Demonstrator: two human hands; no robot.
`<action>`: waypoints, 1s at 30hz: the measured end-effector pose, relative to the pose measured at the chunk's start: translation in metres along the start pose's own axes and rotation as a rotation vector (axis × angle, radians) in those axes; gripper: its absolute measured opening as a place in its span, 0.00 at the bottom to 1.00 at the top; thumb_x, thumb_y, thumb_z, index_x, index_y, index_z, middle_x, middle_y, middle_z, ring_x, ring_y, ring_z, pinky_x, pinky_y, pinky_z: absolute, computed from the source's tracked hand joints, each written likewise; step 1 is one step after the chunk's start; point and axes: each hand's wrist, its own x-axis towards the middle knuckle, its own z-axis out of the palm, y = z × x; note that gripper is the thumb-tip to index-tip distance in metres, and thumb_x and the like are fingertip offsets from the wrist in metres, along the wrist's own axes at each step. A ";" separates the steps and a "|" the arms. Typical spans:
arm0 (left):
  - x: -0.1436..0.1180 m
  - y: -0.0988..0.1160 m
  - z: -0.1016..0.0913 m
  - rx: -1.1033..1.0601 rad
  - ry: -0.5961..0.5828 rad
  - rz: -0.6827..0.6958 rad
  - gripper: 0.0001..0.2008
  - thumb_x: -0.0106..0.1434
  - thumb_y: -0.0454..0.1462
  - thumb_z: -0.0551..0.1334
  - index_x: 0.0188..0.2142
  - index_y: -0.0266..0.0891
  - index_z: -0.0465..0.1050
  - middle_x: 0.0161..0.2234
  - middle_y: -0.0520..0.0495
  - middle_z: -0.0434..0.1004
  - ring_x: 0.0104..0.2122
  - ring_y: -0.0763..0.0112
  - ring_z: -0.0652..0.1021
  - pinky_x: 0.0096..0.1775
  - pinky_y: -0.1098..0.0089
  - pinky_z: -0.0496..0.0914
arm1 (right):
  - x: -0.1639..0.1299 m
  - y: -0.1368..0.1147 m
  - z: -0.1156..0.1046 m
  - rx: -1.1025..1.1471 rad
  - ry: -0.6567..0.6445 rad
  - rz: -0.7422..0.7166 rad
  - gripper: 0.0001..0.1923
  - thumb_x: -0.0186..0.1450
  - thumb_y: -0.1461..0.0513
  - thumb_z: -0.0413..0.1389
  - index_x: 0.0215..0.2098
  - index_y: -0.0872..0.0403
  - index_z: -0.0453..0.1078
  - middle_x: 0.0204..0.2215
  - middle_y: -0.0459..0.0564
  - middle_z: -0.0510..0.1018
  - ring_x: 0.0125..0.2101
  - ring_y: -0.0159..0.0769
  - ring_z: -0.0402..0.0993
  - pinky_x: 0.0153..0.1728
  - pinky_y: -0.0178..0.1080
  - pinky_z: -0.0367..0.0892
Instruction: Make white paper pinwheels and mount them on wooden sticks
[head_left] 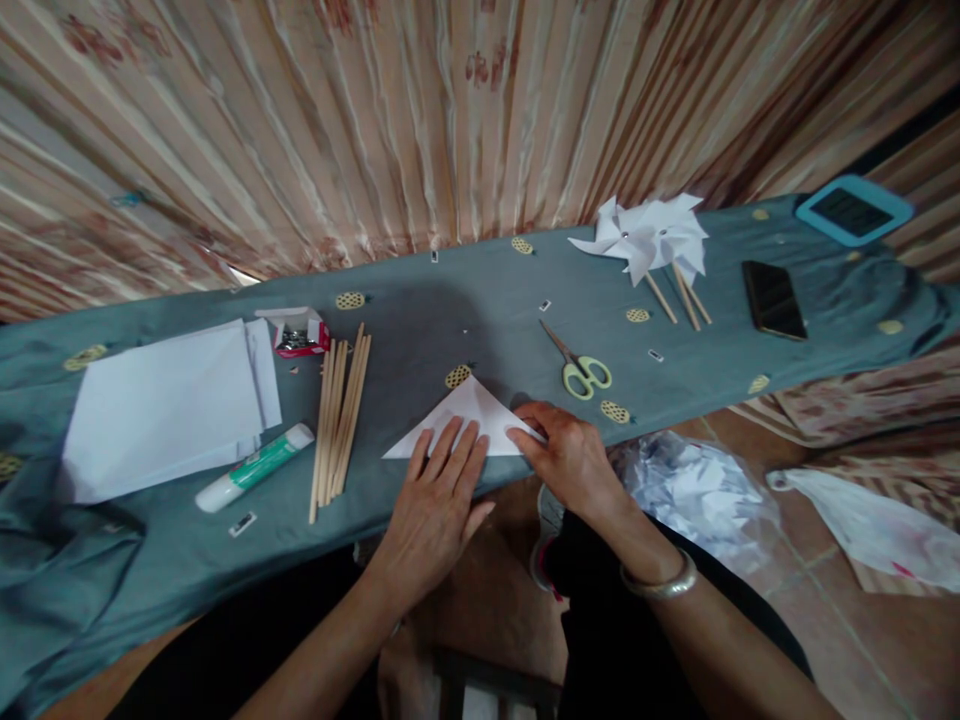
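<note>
The folded white paper triangle (469, 420) lies flat on the grey-green cloth of the bench (420, 320), at its near edge, apex pointing away from the person.

Left hand (435, 500): palm down, fingers extended and spread, fingertips resting on the lower left part of the triangle. The grip is fully open; it presses the paper and encloses nothing.

Right hand (566, 455): palm down, fingers lightly curled, fingertips touching the triangle's lower right corner. It presses the fold edge and clasps nothing. A metal bangle (664, 580) sits on this wrist.

Item count on the bench:
- One pair of scissors (581, 368) with yellow-green handles, just beyond the right hand, apart from the paper.
- One bundle of wooden sticks (339, 420), lying left of the triangle; the exact number cannot be told.
- One glue stick (255, 467), left of the sticks.
- One stack of white paper sheets (165, 410), at the far left.
- One small red box (298, 333), beyond the sticks.
- White paper pinwheels (649, 238) on three visible sticks, well apart on the right.
- One dark phone (772, 298), right of the pinwheels.
- One blue-framed device (853, 210), at the far right end.
</note>
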 end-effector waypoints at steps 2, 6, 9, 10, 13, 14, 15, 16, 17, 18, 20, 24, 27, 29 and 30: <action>0.000 0.000 0.000 -0.001 -0.007 0.001 0.28 0.67 0.41 0.58 0.63 0.31 0.58 0.64 0.34 0.63 0.65 0.49 0.61 0.62 0.46 0.58 | 0.000 0.000 0.000 -0.011 0.008 -0.012 0.07 0.66 0.61 0.56 0.41 0.54 0.73 0.33 0.52 0.82 0.33 0.41 0.79 0.36 0.38 0.69; 0.000 -0.001 0.000 -0.001 -0.011 0.000 0.28 0.67 0.42 0.58 0.63 0.32 0.58 0.64 0.35 0.63 0.65 0.49 0.61 0.62 0.46 0.58 | -0.001 0.001 0.000 -0.044 0.019 -0.032 0.08 0.67 0.60 0.55 0.41 0.54 0.73 0.32 0.52 0.82 0.33 0.41 0.79 0.35 0.38 0.69; 0.000 0.000 0.001 0.000 -0.013 0.001 0.28 0.67 0.42 0.58 0.63 0.32 0.58 0.64 0.35 0.62 0.65 0.49 0.61 0.62 0.45 0.58 | -0.001 0.001 0.000 -0.063 0.024 -0.044 0.08 0.67 0.60 0.54 0.41 0.54 0.73 0.32 0.52 0.82 0.33 0.41 0.79 0.35 0.38 0.69; 0.000 0.000 0.001 0.000 -0.015 0.002 0.29 0.67 0.42 0.58 0.63 0.32 0.58 0.64 0.34 0.62 0.65 0.49 0.61 0.62 0.45 0.58 | -0.001 0.002 0.001 -0.069 0.029 -0.051 0.08 0.68 0.59 0.54 0.41 0.54 0.73 0.32 0.52 0.82 0.33 0.42 0.79 0.35 0.38 0.69; 0.001 0.000 0.001 0.004 -0.015 0.004 0.29 0.66 0.42 0.59 0.63 0.30 0.59 0.64 0.34 0.63 0.64 0.47 0.62 0.62 0.45 0.59 | 0.000 0.002 0.001 -0.086 0.035 -0.078 0.09 0.68 0.59 0.53 0.41 0.54 0.73 0.31 0.52 0.82 0.33 0.42 0.78 0.36 0.39 0.69; 0.001 0.000 0.002 0.007 -0.016 0.005 0.29 0.66 0.42 0.59 0.62 0.30 0.59 0.63 0.34 0.63 0.64 0.47 0.62 0.62 0.45 0.59 | 0.000 0.003 0.001 -0.093 0.037 -0.089 0.09 0.69 0.59 0.53 0.41 0.54 0.73 0.31 0.52 0.81 0.32 0.42 0.78 0.36 0.39 0.69; 0.001 0.000 0.002 0.009 -0.018 0.007 0.29 0.66 0.43 0.59 0.62 0.30 0.59 0.63 0.34 0.63 0.64 0.47 0.62 0.62 0.45 0.59 | 0.000 0.003 0.000 -0.103 0.038 -0.101 0.10 0.69 0.59 0.53 0.41 0.54 0.73 0.31 0.52 0.81 0.32 0.42 0.78 0.35 0.39 0.69; 0.001 0.000 0.002 0.011 -0.020 0.008 0.29 0.66 0.43 0.60 0.62 0.30 0.59 0.63 0.34 0.63 0.64 0.47 0.62 0.62 0.45 0.59 | 0.000 0.003 0.000 -0.115 0.042 -0.115 0.10 0.69 0.58 0.52 0.41 0.55 0.73 0.30 0.53 0.81 0.32 0.42 0.77 0.35 0.39 0.69; 0.001 0.000 0.001 0.013 -0.024 0.007 0.29 0.66 0.42 0.60 0.62 0.30 0.59 0.63 0.34 0.63 0.64 0.47 0.62 0.62 0.45 0.59 | -0.001 0.002 0.000 -0.131 0.049 -0.130 0.11 0.69 0.58 0.52 0.41 0.56 0.73 0.30 0.53 0.81 0.32 0.42 0.77 0.35 0.40 0.70; 0.001 0.000 0.001 0.014 -0.028 0.006 0.29 0.66 0.42 0.60 0.62 0.31 0.59 0.64 0.34 0.63 0.64 0.47 0.62 0.62 0.45 0.59 | -0.001 0.001 0.000 -0.151 0.061 -0.148 0.12 0.69 0.58 0.52 0.42 0.56 0.73 0.30 0.54 0.81 0.32 0.43 0.77 0.35 0.40 0.70; 0.001 0.000 0.001 0.015 -0.039 0.002 0.29 0.65 0.42 0.61 0.62 0.31 0.60 0.64 0.34 0.62 0.64 0.47 0.62 0.62 0.44 0.59 | -0.003 -0.001 0.000 -0.198 0.093 -0.187 0.14 0.70 0.58 0.51 0.44 0.58 0.73 0.33 0.57 0.81 0.35 0.46 0.76 0.37 0.43 0.70; 0.001 0.000 0.002 0.022 -0.049 -0.004 0.28 0.65 0.42 0.60 0.61 0.31 0.61 0.64 0.35 0.62 0.64 0.47 0.62 0.62 0.45 0.58 | -0.009 -0.010 0.006 -0.250 0.138 -0.264 0.16 0.70 0.60 0.49 0.51 0.61 0.70 0.50 0.63 0.77 0.49 0.52 0.71 0.47 0.51 0.67; 0.001 0.000 0.003 0.031 -0.043 0.003 0.28 0.65 0.42 0.60 0.61 0.30 0.61 0.64 0.34 0.62 0.64 0.46 0.62 0.62 0.45 0.58 | -0.013 -0.014 0.015 -0.246 0.151 -0.273 0.18 0.70 0.59 0.51 0.54 0.61 0.68 0.55 0.64 0.73 0.53 0.53 0.68 0.51 0.52 0.65; 0.001 0.000 0.003 0.038 -0.048 0.011 0.29 0.65 0.42 0.60 0.61 0.29 0.61 0.64 0.33 0.62 0.64 0.45 0.61 0.62 0.44 0.58 | -0.015 -0.016 0.020 -0.224 0.150 -0.252 0.19 0.69 0.60 0.51 0.55 0.61 0.67 0.55 0.63 0.73 0.53 0.52 0.67 0.51 0.52 0.65; 0.001 0.000 0.003 0.042 -0.055 0.011 0.29 0.65 0.42 0.60 0.61 0.29 0.62 0.64 0.33 0.62 0.64 0.45 0.61 0.62 0.44 0.57 | -0.015 -0.016 0.022 -0.210 0.147 -0.239 0.19 0.69 0.60 0.51 0.55 0.61 0.67 0.55 0.63 0.73 0.53 0.51 0.67 0.51 0.52 0.65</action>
